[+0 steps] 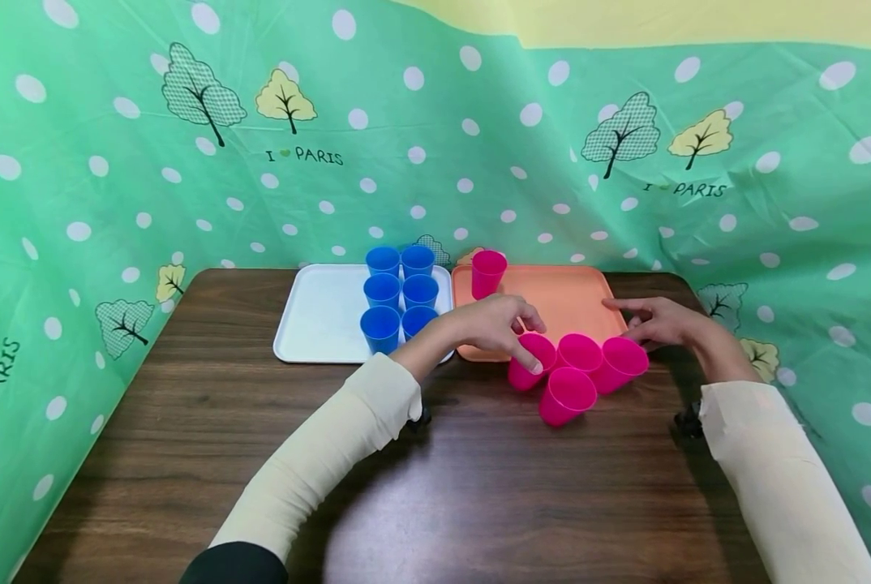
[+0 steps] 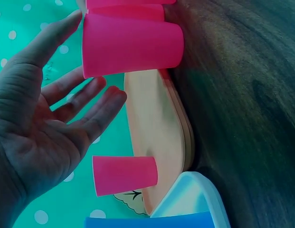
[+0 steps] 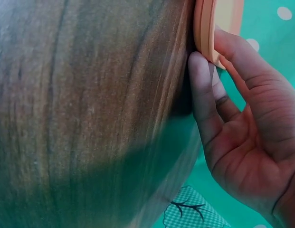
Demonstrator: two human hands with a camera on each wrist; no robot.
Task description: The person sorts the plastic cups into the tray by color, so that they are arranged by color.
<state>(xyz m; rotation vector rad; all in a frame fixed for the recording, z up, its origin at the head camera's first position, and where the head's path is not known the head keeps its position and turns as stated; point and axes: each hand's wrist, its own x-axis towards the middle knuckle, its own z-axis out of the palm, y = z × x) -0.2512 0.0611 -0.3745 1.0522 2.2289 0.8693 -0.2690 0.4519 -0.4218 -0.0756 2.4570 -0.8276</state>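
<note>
Several pink cups stand upright in a cluster at the near edge of an orange tray [image 1: 574,296]. My left hand [image 1: 497,320] is over the leftmost pink cup [image 1: 525,375], thumb at its rim and the other fingers spread beyond it. In the left wrist view, those fingers look loosely bent beside the cup [image 2: 133,45]. My right hand [image 1: 658,320] is at the tray's right side. Its thumb and fingers pinch the tray's corner [image 3: 204,28] in the right wrist view. One more pink cup [image 1: 487,274] stands on the tray's back left corner.
Left of the orange tray lies a white tray [image 1: 319,312], with blue cups [image 1: 381,288] in two columns along its right half. Both trays are on a dark wood table [image 1: 479,503]. A green dotted cloth [image 1: 406,122] hangs behind and at the sides.
</note>
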